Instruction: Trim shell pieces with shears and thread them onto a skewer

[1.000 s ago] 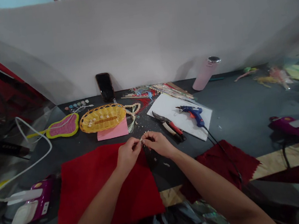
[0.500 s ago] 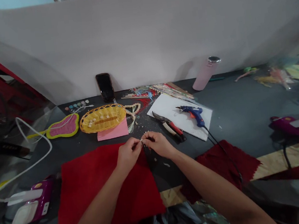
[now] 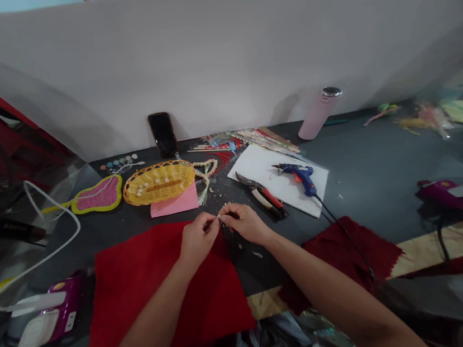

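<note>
My left hand [image 3: 200,237] and my right hand [image 3: 244,222] meet fingertip to fingertip over the right edge of a red cloth [image 3: 142,274]. Both are closed in a pinch on a tiny pale piece [image 3: 219,218], too small to name. Pale crumbs lie scattered on the dark table around the fingers. Just right of my right hand are pruning shears [image 3: 263,195] with a red and a whitish handle. Beyond the left hand, a yellow wicker basket [image 3: 160,183] with several small pale pieces rests partly over a pink pad [image 3: 175,204].
A blue glue gun [image 3: 299,176] lies on white paper [image 3: 255,162], its cord trailing across a dark red cloth [image 3: 351,254]. At the back stand a phone [image 3: 163,135] and a pink bottle [image 3: 319,115]. Purple devices [image 3: 64,306] sit at both sides. A beaded string [image 3: 206,171] lies beside the basket.
</note>
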`<state>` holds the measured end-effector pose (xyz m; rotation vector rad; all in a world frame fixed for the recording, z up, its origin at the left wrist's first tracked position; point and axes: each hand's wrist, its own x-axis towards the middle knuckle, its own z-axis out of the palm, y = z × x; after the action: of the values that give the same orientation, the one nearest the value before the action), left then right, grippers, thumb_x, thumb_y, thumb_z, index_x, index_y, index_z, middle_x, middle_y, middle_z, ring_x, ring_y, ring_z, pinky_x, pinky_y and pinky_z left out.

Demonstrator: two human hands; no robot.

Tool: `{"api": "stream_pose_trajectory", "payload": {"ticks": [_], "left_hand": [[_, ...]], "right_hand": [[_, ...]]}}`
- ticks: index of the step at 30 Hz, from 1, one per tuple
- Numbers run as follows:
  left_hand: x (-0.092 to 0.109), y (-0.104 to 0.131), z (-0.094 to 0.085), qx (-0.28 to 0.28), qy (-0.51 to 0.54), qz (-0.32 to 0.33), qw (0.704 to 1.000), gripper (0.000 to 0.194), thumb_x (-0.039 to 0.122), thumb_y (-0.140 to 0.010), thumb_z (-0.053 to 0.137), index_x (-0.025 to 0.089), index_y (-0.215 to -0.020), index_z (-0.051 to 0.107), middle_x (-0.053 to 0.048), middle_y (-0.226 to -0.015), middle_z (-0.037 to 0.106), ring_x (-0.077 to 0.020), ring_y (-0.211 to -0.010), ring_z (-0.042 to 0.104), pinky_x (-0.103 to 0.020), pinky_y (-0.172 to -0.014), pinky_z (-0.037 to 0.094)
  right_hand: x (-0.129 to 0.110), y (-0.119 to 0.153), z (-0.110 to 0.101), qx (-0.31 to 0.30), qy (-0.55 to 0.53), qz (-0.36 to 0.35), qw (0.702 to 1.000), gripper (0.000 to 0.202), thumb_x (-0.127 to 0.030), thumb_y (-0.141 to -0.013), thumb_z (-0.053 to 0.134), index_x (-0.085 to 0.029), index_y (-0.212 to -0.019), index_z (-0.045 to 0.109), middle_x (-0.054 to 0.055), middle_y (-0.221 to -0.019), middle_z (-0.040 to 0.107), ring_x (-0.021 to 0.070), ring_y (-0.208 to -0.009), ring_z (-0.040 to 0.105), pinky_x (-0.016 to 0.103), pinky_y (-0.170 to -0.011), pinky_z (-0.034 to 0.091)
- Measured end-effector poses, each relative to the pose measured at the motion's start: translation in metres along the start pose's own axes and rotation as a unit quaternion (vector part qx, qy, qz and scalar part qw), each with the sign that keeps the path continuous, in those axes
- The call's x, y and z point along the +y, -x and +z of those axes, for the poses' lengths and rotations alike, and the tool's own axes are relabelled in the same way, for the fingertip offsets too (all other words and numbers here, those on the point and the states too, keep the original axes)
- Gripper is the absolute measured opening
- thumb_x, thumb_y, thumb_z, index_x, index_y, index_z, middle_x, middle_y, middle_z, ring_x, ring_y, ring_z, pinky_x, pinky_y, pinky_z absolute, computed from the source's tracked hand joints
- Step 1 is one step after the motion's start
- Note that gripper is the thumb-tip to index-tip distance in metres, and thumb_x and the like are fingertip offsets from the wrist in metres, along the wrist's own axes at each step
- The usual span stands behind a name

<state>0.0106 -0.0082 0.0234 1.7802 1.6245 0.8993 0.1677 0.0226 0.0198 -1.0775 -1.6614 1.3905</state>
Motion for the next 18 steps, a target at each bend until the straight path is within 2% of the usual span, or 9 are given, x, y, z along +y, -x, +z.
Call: {"api": "stream_pose_trajectory", "payload": {"ticks": [13,18], "left_hand": [[-0.0043,-0.0011,0.0022,0.0,0.005,-0.008,1.0,0.018,0.032,-0.08,0.048,0.02,-0.08,0.063,-0.001,-0.073,0.067,-0.0127,-0.063,0.06,-0.021,-0.06,0.042],[-0.0044,-0.0024,0.0024,-0.01,0.062,-0.029,0.998,0.019,0.034,-0.078,0.05,0.019,-0.076,0.061,-0.001,-0.071,0.067,-0.0118,-0.059,0.058,-0.02,-0.055,0.041]], "right_hand": [[0.0044,-0.0004,0.0009,-0.005,0.027,-0.012,1.0,0.018,-0.034,-0.082,0.05,-0.018,-0.084,0.058,-0.003,-0.063,0.053,0.0083,-0.051,0.046,0.02,-0.049,0.036],[0.0081,-0.0014,-0.0061,0.027,0.143,-0.077,0.986,0.014,-0.026,-0.083,0.049,-0.019,-0.085,0.06,0.001,-0.079,0.061,0.0125,-0.072,0.054,0.023,-0.066,0.041]]}}
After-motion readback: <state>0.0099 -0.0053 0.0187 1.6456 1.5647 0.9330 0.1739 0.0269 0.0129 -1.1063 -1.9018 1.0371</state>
